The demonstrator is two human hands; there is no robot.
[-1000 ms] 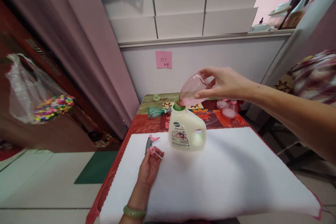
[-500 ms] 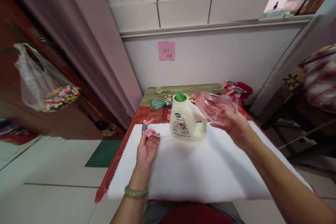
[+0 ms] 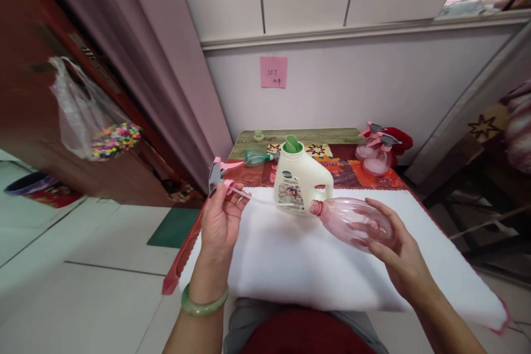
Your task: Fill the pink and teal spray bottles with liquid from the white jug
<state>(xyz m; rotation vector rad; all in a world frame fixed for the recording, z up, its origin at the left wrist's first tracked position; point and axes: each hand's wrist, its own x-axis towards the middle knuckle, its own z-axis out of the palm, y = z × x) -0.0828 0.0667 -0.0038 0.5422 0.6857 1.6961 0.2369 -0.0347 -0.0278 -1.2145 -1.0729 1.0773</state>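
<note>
My left hand [image 3: 222,213] is closed around a pink and grey spray nozzle [image 3: 222,176], whose thin clear dip tube [image 3: 265,200] points right. In my right hand [image 3: 400,251] is a see-through pink bottle [image 3: 352,221], tilted nearly flat with its open threaded neck to the left. Neck and tube tip are apart. Behind them a cream detergent jug [image 3: 307,174] stands upright on the white cloth [image 3: 298,265], with a green spout [image 3: 292,145] in its open mouth.
Two pink spray bottles [image 3: 376,165] stand at the table's back right beside a red item [image 3: 401,141]. A green spray bottle [image 3: 255,157] lies behind the jug, and a small green cap [image 3: 259,135] sits at the back left. A bag of colourful pieces [image 3: 116,141] hangs on the door.
My right hand has brought the pink bottle down and nearer, its neck now in front of the jug's right side. My left hand has raised the spray nozzle slightly. The view has shifted.
</note>
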